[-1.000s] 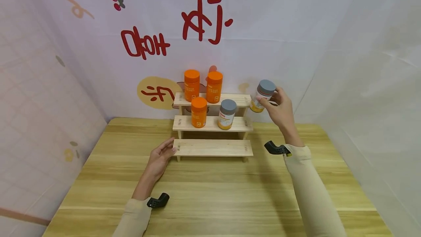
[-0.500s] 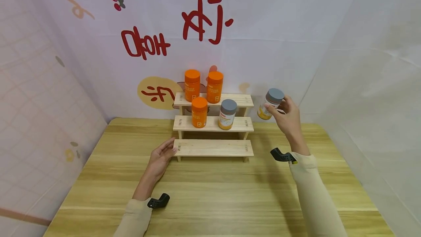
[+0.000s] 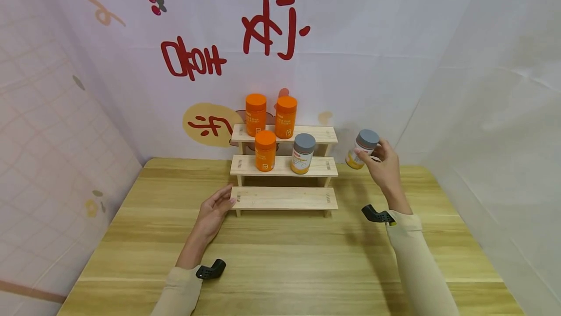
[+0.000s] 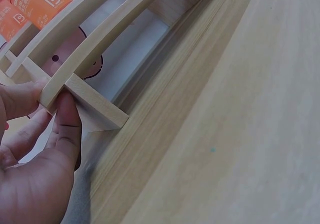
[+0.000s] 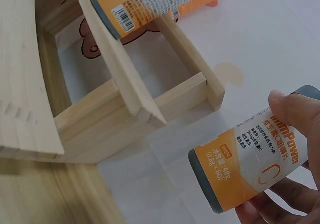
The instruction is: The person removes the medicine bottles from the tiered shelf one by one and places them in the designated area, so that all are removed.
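In my right hand (image 3: 385, 164) I grip a grey-lidded vitamin C bottle (image 3: 362, 149), tilted and held in the air right of the three-step wooden rack (image 3: 284, 197). The right wrist view shows thumb and fingers around the bottle (image 5: 245, 159), its printed label in sight. My left hand (image 3: 214, 213) pinches the left end of the lowest step, thumb above and a finger below, as the left wrist view shows. Another grey-lidded bottle (image 3: 302, 154) stands on the middle step beside an orange bottle (image 3: 265, 151). Two orange bottles, one left (image 3: 256, 115) and one right (image 3: 286, 117), stand on the top step.
The rack stands on a wood-grain table (image 3: 280, 262) near its back edge. Behind it hangs a white sheet (image 3: 372, 63) with red lettering, and similar sheets close off both sides. No bottle stands on the lowest step.
My right hand has moved the grey-lidded bottle right and down, away from the top step's right end. The left hand keeps its place on the rack.
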`<state>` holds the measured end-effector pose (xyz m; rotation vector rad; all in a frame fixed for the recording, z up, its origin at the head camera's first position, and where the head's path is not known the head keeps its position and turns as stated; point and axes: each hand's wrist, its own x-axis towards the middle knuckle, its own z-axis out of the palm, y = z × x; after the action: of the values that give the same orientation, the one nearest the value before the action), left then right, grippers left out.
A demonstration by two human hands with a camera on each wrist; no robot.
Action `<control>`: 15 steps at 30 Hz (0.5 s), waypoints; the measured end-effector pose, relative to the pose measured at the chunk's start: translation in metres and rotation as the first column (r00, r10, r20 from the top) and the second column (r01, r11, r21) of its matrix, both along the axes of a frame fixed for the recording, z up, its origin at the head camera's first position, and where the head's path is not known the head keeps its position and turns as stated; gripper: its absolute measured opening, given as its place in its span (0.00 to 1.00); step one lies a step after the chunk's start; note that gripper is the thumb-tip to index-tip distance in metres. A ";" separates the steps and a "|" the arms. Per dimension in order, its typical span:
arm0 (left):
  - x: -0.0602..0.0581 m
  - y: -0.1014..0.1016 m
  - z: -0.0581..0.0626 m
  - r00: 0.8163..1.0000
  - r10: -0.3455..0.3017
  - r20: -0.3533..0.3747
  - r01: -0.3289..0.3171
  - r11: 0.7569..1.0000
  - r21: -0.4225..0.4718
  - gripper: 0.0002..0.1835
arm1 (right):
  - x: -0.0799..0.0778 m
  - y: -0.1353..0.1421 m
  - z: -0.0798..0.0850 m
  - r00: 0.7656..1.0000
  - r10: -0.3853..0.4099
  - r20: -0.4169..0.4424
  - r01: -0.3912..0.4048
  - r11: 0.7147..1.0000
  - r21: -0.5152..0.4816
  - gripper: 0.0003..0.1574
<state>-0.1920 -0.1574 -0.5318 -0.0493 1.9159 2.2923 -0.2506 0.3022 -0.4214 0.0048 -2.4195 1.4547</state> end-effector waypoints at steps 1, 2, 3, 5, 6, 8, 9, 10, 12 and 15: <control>0.000 0.000 0.000 1.000 -0.001 -0.001 0.001 1.000 -0.002 0.32 | 0.000 0.001 -0.002 1.000 -0.002 0.001 0.002 1.000 -0.001 0.42; 0.000 0.000 0.000 1.000 -0.001 -0.001 0.001 1.000 -0.002 0.32 | 0.000 0.001 -0.004 1.000 -0.001 0.000 0.001 1.000 -0.002 0.42; 0.000 0.000 0.000 1.000 -0.002 -0.002 0.002 1.000 0.003 0.32 | 0.000 0.002 -0.006 1.000 0.000 -0.002 0.000 1.000 -0.005 0.41; 0.000 0.000 0.001 1.000 0.002 0.000 -0.002 1.000 0.016 0.32 | 0.000 0.005 -0.011 1.000 -0.001 0.000 0.001 1.000 -0.007 0.42; 0.000 0.000 0.001 1.000 0.004 0.000 -0.004 1.000 0.024 0.32 | 0.000 0.006 -0.013 1.000 -0.001 0.003 0.001 1.000 -0.008 0.42; 0.000 0.000 0.001 1.000 0.003 0.003 -0.003 0.999 0.037 0.32 | -0.001 0.009 -0.019 1.000 -0.004 0.018 0.004 1.000 -0.011 0.42; 0.000 0.000 0.001 1.000 0.003 0.003 -0.003 0.999 0.041 0.32 | -0.001 0.011 -0.022 1.000 -0.009 0.028 0.009 1.000 -0.009 0.43; 0.000 0.001 0.001 1.000 0.002 0.002 -0.002 0.999 0.042 0.32 | -0.001 0.013 -0.026 0.999 -0.014 0.040 0.014 1.000 -0.006 0.43; -0.001 0.001 0.000 1.000 0.003 0.002 -0.003 0.999 0.048 0.32 | -0.002 0.016 -0.032 0.998 -0.020 0.057 0.020 1.000 -0.006 0.43; -0.001 0.001 -0.001 1.000 0.008 -0.005 -0.008 0.999 0.048 0.32 | -0.003 0.020 -0.039 0.997 -0.018 0.075 0.019 1.000 -0.010 0.42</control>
<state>-0.1925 -0.1561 -0.5333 -0.0454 1.8661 2.3450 -0.2538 0.3221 -0.4608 -0.0762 -2.4645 1.4850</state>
